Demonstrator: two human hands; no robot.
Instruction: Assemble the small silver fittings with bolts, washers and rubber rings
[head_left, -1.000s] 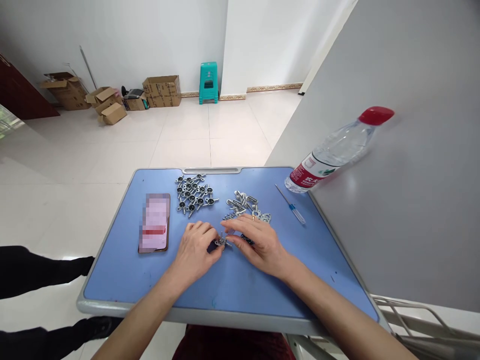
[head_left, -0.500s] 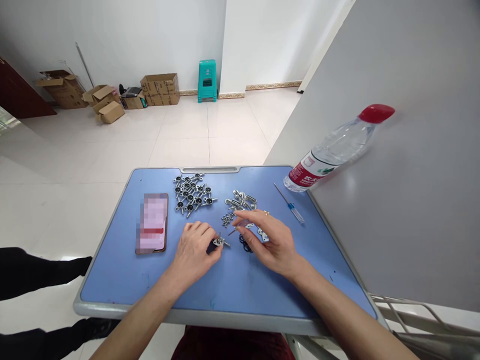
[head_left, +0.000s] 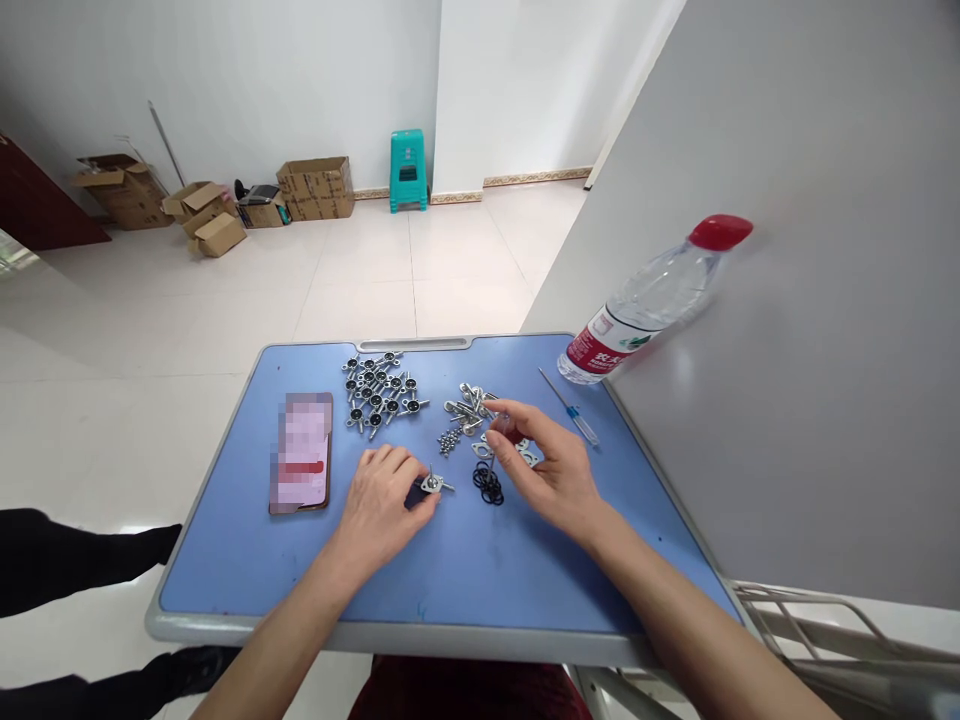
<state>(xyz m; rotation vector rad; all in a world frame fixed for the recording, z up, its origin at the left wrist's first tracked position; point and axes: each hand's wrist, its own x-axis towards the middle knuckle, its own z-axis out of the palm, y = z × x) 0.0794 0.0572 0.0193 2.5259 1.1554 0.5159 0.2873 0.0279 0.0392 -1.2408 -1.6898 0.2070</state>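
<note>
My left hand [head_left: 386,495] is closed on a small metal fitting [head_left: 432,484] with a flat flange, a thin pin standing up from it and a stem pointing right. Between thumb and fingers of my right hand [head_left: 544,460] is a small screwdriver [head_left: 492,462], its clear handle partly hidden and its thin shaft pointing down. Its tip is over or among the black rubber rings [head_left: 488,487]. Just behind lie tiny steel balls [head_left: 448,441], flat metal plates [head_left: 481,448] and a pile of metal levers [head_left: 471,398].
Several fittings with black discs [head_left: 381,385] lie at the back left, beside a phone [head_left: 306,455]. On the right are another screwdriver [head_left: 571,408] and a water bottle [head_left: 637,310] near the grey partition [head_left: 810,350]. A person's dark-clothed legs [head_left: 75,560] show at left.
My right hand has drawn the screwdriver away from the fitting, turning its shaft downward over the rubber rings. My left hand keeps hold of the fitting. The view has shifted slightly.
</note>
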